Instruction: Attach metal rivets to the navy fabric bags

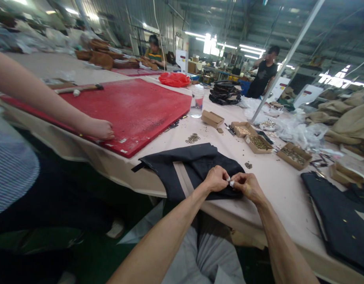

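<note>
A black fabric piece [196, 157] with a beige strip [182, 177] across it lies at the table's near edge, partly hanging over. Over its right part, my left hand [217, 178] and my right hand [248, 186] are closed in pinches, almost fingertip to fingertip. Small white patches, perhaps tape, show at the fingertips. What sits between the fingers is too small to make out. A few metal pieces [248, 165] lie just beyond my right hand, and a pile of metal rings [193, 138] lies behind the fabric.
Cardboard boxes of small metal parts [258, 143] stand to the right, near another black fabric piece [338, 213]. A water bottle [196, 103] stands behind. At left, a co-worker's fist [100, 129] rests on a red board [134, 106]. A slanted pole [288, 59] rises at the back.
</note>
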A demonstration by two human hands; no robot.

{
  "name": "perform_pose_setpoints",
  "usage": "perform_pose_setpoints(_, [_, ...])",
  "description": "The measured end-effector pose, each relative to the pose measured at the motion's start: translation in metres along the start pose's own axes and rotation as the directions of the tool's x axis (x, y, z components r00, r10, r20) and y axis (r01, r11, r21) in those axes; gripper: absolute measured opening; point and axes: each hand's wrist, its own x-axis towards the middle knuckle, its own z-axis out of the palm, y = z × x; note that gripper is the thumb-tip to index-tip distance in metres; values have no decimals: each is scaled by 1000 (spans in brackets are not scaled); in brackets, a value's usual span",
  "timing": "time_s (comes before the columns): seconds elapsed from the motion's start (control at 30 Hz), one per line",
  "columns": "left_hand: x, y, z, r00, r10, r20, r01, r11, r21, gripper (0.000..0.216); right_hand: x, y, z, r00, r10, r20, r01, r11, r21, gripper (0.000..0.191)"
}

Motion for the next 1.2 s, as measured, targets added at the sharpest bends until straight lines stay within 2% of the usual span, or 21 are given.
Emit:
perform_pose_setpoints(0.2, [9, -8, 1, 1000, -22, 17, 25, 978, -207, 18, 2, 1, 7, 996, 79, -33, -72, 982, 175, 33])
perform_pose_setpoints(0.27, [8, -8, 0, 999, -43, 25, 49, 949, -311, 17, 2, -1, 8, 997, 67, -40, -58, 979, 194, 33])
perform_pose_setpoints(0.37, [3, -6, -3, 997, -76, 29, 81, 897, -434, 17, 3, -3, 10, 1000, 20, 17, -23, 979, 202, 26])
perform_pose_setpoints(0.47, [2, -9, -7, 994, -93, 50, 106, 867, -486, 17, 8, 0, 15, 1000, -2, 31, -3, 983, 182, 20])
perform_pose_setpoints(0.6, [3, -7, -10, 988, -149, 44, 148, 821, -551, 11, 14, 3, 23, 1000, 2, -31, 3, 988, 157, 16])
perform_pose_setpoints(0.73, [3, -1, -9, 981, -190, 21, 171, 825, -538, 11, 13, 6, 25, 999, -9, -38, 19, 965, 260, 18])
perform_pose_setpoints(0.87, [5, 3, -5, 972, -233, 7, 196, 798, -569, 18, 14, 8, 23, 998, -42, 39, 25, 932, 361, 25])
perform_pose_setpoints(1.0, [8, 5, -5, 932, -337, -132, 235, 842, -486, 19, 15, 7, 24, 996, -91, 25, 81, 963, 256, 28])
perform_pose_setpoints(1.1, [8, 7, -10, 886, -405, -225, 292, 866, -407, 20, 14, 5, 26, 980, -198, -11, 199, 978, 59, 26])
perform_pose_setpoints(1.2, [6, 10, -12, 865, -435, -252, 335, 873, -355, 19, 8, 3, 29, 943, -327, -57, 314, 935, -166, 19])
